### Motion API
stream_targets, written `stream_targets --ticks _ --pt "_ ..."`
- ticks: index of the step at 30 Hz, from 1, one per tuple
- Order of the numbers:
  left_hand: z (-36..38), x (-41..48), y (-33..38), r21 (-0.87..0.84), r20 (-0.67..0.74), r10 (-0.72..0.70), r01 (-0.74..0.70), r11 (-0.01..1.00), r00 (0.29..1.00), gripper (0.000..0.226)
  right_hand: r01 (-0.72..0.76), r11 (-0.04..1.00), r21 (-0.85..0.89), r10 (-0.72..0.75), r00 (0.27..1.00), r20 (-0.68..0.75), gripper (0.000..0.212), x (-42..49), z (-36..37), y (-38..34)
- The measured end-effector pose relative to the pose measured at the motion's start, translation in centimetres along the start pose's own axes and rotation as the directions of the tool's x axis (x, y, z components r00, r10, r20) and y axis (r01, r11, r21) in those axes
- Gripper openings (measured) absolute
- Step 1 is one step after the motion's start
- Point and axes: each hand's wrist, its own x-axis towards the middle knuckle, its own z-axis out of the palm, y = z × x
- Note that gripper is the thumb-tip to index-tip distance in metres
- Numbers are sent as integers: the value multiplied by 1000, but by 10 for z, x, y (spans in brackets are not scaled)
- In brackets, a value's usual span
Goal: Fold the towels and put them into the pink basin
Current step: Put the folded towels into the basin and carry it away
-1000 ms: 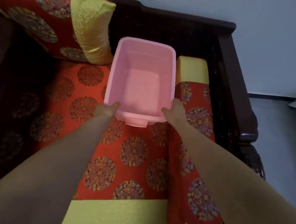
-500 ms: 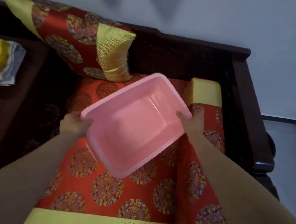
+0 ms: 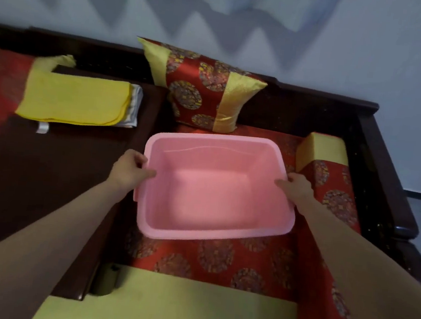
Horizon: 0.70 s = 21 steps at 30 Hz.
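Note:
The pink basin [image 3: 212, 231] is a rectangular plastic tub, empty inside, held above the red patterned seat cushion. My left hand [image 3: 128, 169] grips its left rim with the thumb inside. My right hand [image 3: 298, 184] grips the right rim the same way. A yellow towel [image 3: 73, 100] lies folded on the dark wooden table at the left, on top of a white-grey towel [image 3: 134, 105] whose edge shows at its right side.
A red and gold pillow [image 3: 200, 91] leans on the dark wooden backrest behind the basin. A padded armrest cushion [image 3: 327, 160] lies at the right. The dark wooden table [image 3: 35, 173] sits left of the seat. A wall rises behind.
Both hands lifted the basin off the seat, turned it level and carried it leftward. The view swung left, bringing the towels and the table into sight.

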Motion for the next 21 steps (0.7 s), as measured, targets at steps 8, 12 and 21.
stream_targets --ticks 8,12,21 --pt "-90 -6 -8 -116 -33 -127 122 986 991 22 14 999 42 -11 998 -66 27 -79 -18 -78" --pt "-139 13 -8 -180 -63 -95 83 980 993 21 64 996 67 -61 997 -53 17 -86 -13 -126" --pt "-261 57 -56 -171 -161 -43 15 985 986 27 96 989 112 -93 995 -40 71 -108 46 -245"
